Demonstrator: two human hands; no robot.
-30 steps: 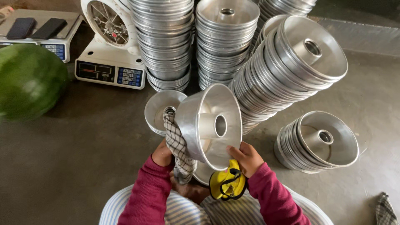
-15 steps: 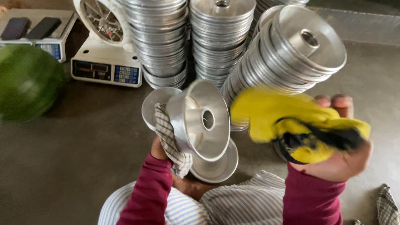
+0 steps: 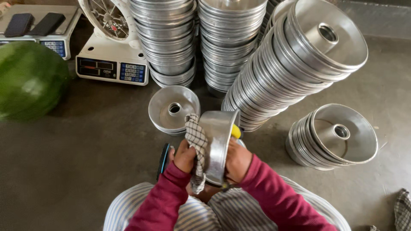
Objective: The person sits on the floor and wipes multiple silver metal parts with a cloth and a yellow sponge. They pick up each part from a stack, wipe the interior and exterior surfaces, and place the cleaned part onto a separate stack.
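Observation:
I hold one shiny aluminium ring pan on its edge above my lap. My left hand grips its outer side through a checked cloth that hangs down. My right hand presses against the pan's inner side, with a yellow cloth peeking out behind the rim. Both sleeves are dark red. A short pile of the same pans lies just beyond my hands.
Tall pan stacks stand at the back and a leaning stack slopes to the right. A low pile sits at right. A white scale with a fan, a green watermelon and a second scale with two phones lie left.
My right hand, which was raised at the right with the yellow cloth, has come back down onto the pan. The pan has turned from facing me to edge-on.

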